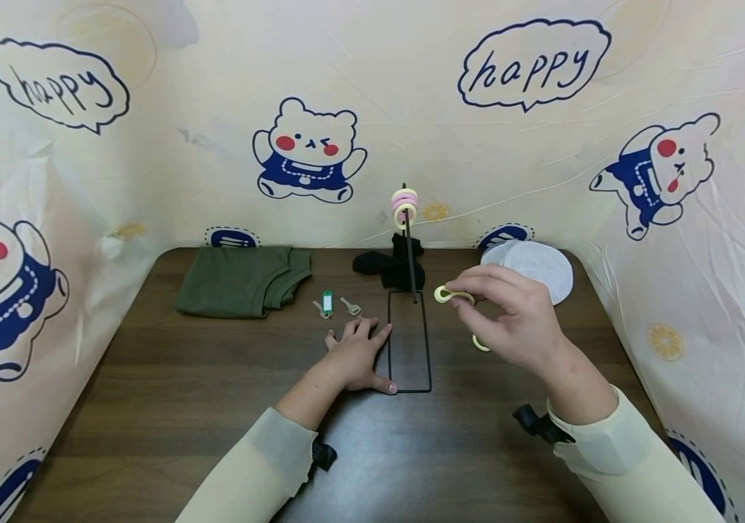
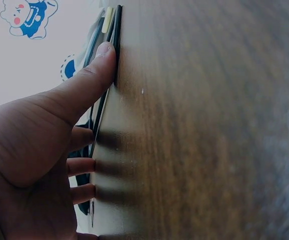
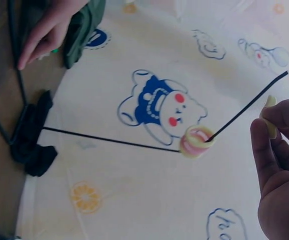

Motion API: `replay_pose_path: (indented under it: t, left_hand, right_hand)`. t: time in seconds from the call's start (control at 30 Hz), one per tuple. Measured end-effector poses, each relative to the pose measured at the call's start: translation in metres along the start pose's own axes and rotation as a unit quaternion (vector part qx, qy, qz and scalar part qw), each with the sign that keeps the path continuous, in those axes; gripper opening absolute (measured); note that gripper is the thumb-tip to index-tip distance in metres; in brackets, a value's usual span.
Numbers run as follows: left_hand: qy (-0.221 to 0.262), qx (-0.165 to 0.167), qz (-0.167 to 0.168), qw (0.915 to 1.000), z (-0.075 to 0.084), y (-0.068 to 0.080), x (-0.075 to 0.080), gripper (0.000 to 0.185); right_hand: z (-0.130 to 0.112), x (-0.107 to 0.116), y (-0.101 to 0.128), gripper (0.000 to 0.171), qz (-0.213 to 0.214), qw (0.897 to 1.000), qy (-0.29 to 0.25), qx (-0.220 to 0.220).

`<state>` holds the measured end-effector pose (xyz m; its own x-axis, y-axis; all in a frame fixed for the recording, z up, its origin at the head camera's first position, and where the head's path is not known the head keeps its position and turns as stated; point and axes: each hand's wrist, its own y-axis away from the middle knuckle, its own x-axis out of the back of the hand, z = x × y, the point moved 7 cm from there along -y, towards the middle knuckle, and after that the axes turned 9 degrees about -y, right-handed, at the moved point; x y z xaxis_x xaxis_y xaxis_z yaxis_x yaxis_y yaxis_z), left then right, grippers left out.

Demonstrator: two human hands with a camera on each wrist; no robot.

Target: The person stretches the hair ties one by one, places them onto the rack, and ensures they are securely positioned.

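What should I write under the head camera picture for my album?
Left hand steadies the stand while right hand pinches a yellow ring.

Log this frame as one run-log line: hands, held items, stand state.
left hand: flat on table, thumb against wire stand base | right hand: pinches yellow ring, raised beside rod | rings on rod: pink and yellow, near top

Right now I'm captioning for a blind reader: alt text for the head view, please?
A right hand pinches a pale yellow ring beside a black wire stand with rings stacked on its rod, while the left hand presses the stand's base on a wooden table.
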<state>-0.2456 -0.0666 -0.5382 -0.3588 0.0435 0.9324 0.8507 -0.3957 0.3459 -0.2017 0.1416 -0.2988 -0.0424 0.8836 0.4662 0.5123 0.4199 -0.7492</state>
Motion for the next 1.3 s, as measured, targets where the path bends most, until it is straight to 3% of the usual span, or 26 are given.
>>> replay_pose_path:
  t: [0.33, 0.57, 1.3]
  left_hand:
    - [0.0, -0.001, 0.002, 1.0, 0.001, 0.002, 0.002, 0.119]
    - [0.005, -0.001, -0.001, 1.0, 0.0, 0.001, 0.0, 0.119]
    - [-0.003, 0.0, 0.001, 1.0, 0.0, 0.0, -0.001, 0.12]
  right_hand:
    - [-0.033, -0.001, -0.017, 0.019, 0.0, 0.998, -0.022, 0.052]
    - [-0.044, -0.005, -0.024, 0.018, 0.002, 0.996, -0.043, 0.072]
    - [-0.02, -0.022, -0.028, 0.022, 0.001, 0.999, -0.03, 0.024]
